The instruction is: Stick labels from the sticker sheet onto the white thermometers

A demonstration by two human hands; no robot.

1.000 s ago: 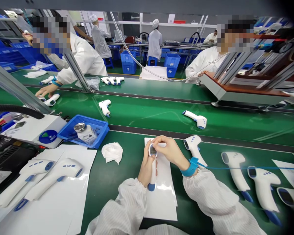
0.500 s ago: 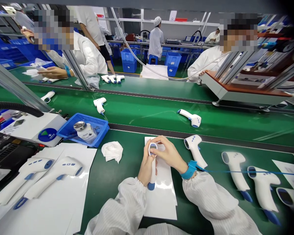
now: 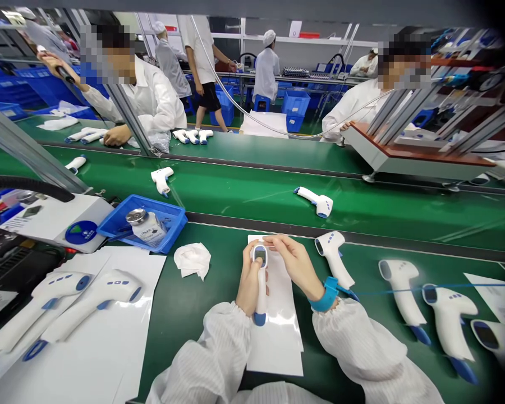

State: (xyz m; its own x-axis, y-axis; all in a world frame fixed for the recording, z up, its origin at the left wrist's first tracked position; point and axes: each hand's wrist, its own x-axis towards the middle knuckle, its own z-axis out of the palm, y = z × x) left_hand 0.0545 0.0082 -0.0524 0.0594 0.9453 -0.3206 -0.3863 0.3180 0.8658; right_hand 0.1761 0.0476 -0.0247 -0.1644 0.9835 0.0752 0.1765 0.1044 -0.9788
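My left hand is wrapped around a white infrared thermometer with a blue base. Its thumb rests at the lower edge of the small display, which faces me. My right hand, with a blue wrist strap, has its fingers stretched out beside the thermometer's head. Whether those fingertips touch it, I cannot tell. Under both hands lie white paper sheets. Just right of my right hand rests another thermometer on the green bench.
Several more thermometers lie at the right, and two on paper at the left. A crumpled white cloth is near a blue tray holding a metal-capped bottle. Beyond runs a green conveyor carrying thermometers; co-workers sit across it.
My right hand has drawn back from the display, its fingers now straighter and the screen uncovered. Thermometers on the conveyor have shifted left. A co-worker across the belt has raised an arm.
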